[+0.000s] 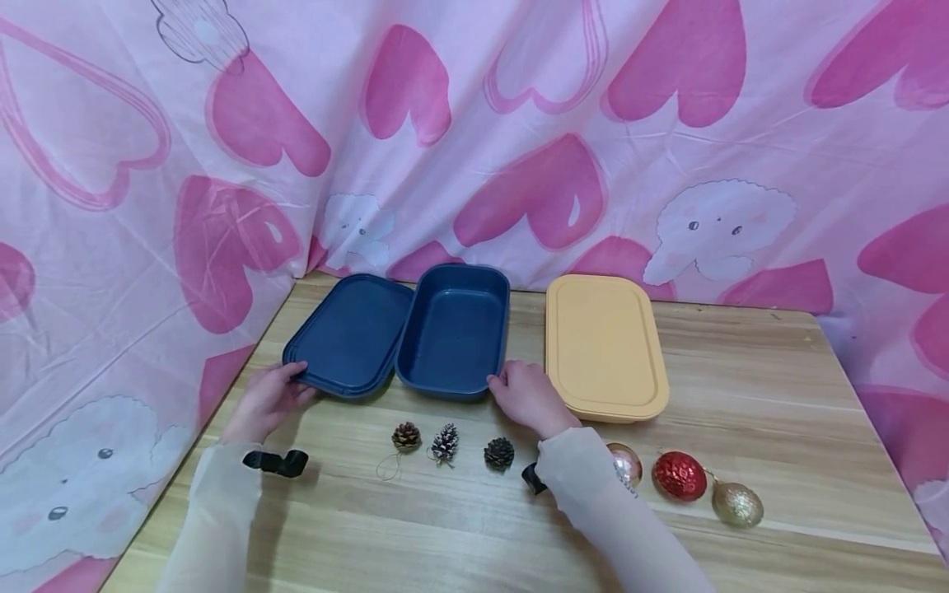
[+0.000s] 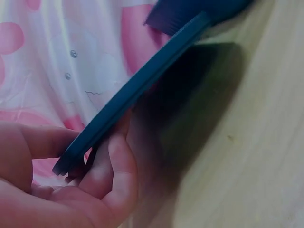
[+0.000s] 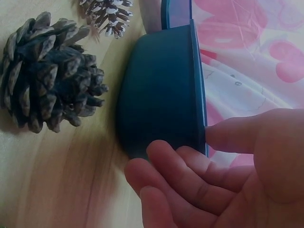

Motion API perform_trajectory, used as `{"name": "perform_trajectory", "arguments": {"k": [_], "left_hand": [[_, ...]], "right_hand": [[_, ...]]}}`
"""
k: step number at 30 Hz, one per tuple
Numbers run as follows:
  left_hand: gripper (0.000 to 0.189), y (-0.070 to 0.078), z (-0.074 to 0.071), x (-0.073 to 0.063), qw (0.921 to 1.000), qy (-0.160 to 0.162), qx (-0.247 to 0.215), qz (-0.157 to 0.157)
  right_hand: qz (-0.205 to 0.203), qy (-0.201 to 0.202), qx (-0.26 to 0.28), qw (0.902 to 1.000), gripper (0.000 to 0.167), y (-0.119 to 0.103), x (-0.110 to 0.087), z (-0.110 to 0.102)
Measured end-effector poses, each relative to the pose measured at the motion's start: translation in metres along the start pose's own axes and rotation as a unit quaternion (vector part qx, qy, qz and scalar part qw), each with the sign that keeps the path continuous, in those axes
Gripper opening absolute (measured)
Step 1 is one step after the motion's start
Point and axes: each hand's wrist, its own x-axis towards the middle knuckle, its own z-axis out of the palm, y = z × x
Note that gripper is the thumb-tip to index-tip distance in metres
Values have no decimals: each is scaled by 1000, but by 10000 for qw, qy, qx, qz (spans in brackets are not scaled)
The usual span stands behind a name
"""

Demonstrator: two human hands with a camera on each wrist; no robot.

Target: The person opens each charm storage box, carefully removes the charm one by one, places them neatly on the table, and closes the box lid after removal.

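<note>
A dark blue lid (image 1: 352, 329) is tilted, raised off the table at its near-left corner, where my left hand (image 1: 268, 399) pinches it between thumb and fingers. In the left wrist view, the edge of the lid (image 2: 118, 102) casts a shadow on the wood below. Beside it stands a dark blue rectangular container (image 1: 460, 338), uncovered, with nothing inside. My right hand (image 1: 530, 397) grips the container's near-right corner; the thumb lies on the rim and the fingers on the outer wall (image 3: 159, 90) in the right wrist view.
Three pine cones, one brown (image 1: 406, 436), one white-tipped (image 1: 446, 443) and one dark (image 1: 499, 453), lie in front of the container. A yellow lidded box (image 1: 606, 346) is at right. Pink (image 1: 625, 464), red (image 1: 679, 476) and gold (image 1: 737, 504) ornaments lie near my right forearm. A pink curtain (image 1: 474, 123) hangs behind.
</note>
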Motion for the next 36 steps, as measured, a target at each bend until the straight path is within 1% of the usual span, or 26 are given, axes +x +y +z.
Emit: {"name": "perform_trajectory", "arguments": {"k": [1,2,6,9,12,15,20,24,28,30,33,36], "left_hand": [[14,0,0,-2,10000,-24,11,43],[10,0,0,-3,9999,-53,38,94],[13,1,1,-6,9991,-106,305,263],[14,-1,1,-6,9980,-65,493,402],[13,-3,2,-6,9965,23,635,540],[16,-5,4,-7,9954,115,735,600],[17,-6,9,-11,9933,274,866,713],[19,-6,15,-16,9907,441,904,916],[20,-7,21,-20,9870,648,929,1141],[19,-7,24,-21,9839,759,996,1273],[16,-6,28,-24,9776,940,1120,1511],[15,-5,31,-26,9677,1158,1384,1762]], "right_hand": [[3,-10,4,10000,34,0,0,0],[6,-15,9,10000,34,0,0,0],[-15,15,8,10000,35,-1,0,0],[-48,51,-17,10000,35,0,0,1],[-58,56,-13,10000,35,0,1,2],[-31,61,-11,10000,34,0,1,2],[-33,77,-52,10000,34,1,1,1],[-98,115,-109,9998,35,1,0,-1],[-124,128,-127,9998,34,2,0,-1],[-132,135,-118,9998,34,2,0,-1],[-141,149,-111,9997,33,2,0,-1],[-142,162,-108,9997,33,1,0,-1]]}}
